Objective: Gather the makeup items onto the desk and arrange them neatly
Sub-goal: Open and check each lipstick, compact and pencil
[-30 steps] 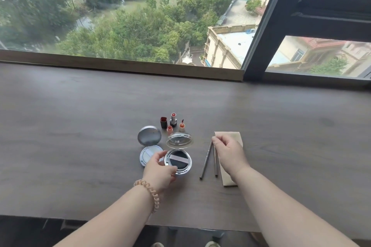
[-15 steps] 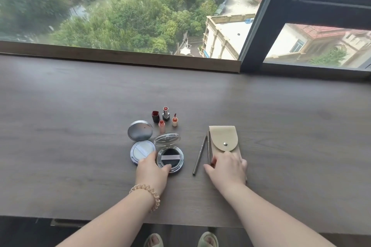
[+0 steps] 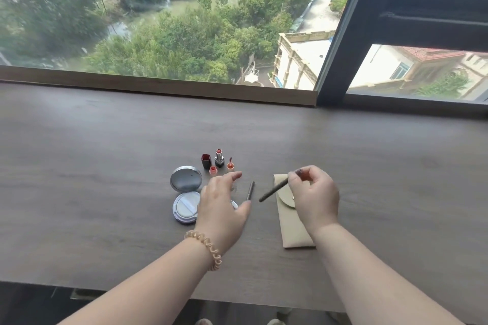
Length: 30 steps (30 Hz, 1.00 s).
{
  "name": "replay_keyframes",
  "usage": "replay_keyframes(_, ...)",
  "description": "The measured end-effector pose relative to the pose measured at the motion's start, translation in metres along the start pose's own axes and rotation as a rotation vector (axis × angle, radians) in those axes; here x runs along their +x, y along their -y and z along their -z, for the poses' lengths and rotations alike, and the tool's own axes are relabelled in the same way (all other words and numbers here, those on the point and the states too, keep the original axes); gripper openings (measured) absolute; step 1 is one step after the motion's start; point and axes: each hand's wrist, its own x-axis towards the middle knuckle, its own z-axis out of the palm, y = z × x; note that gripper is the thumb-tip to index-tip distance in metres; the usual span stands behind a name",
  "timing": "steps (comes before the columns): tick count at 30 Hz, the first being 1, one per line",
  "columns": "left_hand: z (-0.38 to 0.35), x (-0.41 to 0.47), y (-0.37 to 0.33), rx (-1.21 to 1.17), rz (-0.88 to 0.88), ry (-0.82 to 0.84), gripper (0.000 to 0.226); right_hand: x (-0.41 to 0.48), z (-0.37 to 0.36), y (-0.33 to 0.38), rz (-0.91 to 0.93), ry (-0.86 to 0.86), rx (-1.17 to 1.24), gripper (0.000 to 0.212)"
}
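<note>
Above the beige pouch (image 3: 293, 229) on the desk (image 3: 105, 166), the right hand (image 3: 315, 198) pinches a dark pencil (image 3: 274, 190), slanting down-left. A second pencil (image 3: 250, 190) lies between the hands. The left hand (image 3: 221, 206), fingers relaxed, holds nothing, just right of an open silver compact (image 3: 184, 206). Lipsticks (image 3: 218, 158) stand behind.

Lit softly by overcast daylight through the window (image 3: 184, 21). Washed with a pale sheen across the desk (image 3: 369, 161), barely shadowed. Smeared slightly at the right hand (image 3: 317, 198). Bowed toward the edges.
</note>
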Motion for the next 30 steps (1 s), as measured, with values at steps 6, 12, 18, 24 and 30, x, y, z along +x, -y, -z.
replay_keyframes(6,0.007,0.017,-0.037,-0.066,-0.092,0.210,0.028,0.010,0.023,0.055,-0.096,0.148,0.590,0.017)
replay_keyframes(12,0.013,0.018,-0.056,-0.191,-0.150,0.246,0.022,0.004,0.031,0.069,-0.253,0.315,0.712,0.013)
replay_keyframes(18,0.016,0.018,-0.063,-0.068,-0.139,0.295,0.031,0.001,0.023,0.069,-0.341,0.194,0.667,0.030)
replay_keyframes(24,0.013,0.017,-0.074,0.006,-0.155,0.375,0.039,0.005,0.012,0.066,-0.435,0.020,0.602,0.039)
replay_keyframes(30,0.009,0.019,-0.083,-0.114,-0.071,0.418,0.047,0.011,0.001,0.073,-0.491,-0.108,0.554,0.041)
